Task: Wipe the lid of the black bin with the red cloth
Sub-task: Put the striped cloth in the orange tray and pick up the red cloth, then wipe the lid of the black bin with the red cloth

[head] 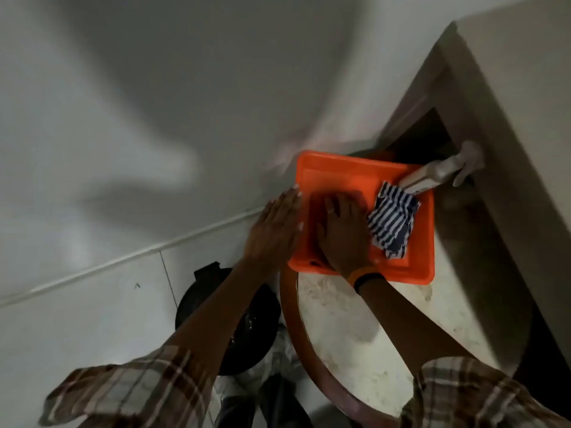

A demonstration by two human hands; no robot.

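Note:
The black bin [258, 325] stands on the floor below the table's left edge, its round lid partly hidden by my left forearm. A darker red cloth [316, 222] lies flat inside an orange tray [417, 267] on the table. My right hand [343, 230] lies palm down on that cloth, fingers stretched forward and not curled around it. My left hand [273, 228] rests flat against the tray's left rim, fingers straight, thumb at the rim's edge.
A blue-and-white striped cloth [392, 225] sits in the tray's right half, beside a white spray bottle [438, 171] leaning over the far corner. The tray rests on a round pale table [355, 329] with a wooden rim. A wall is close on the left, a beige cabinet on the right.

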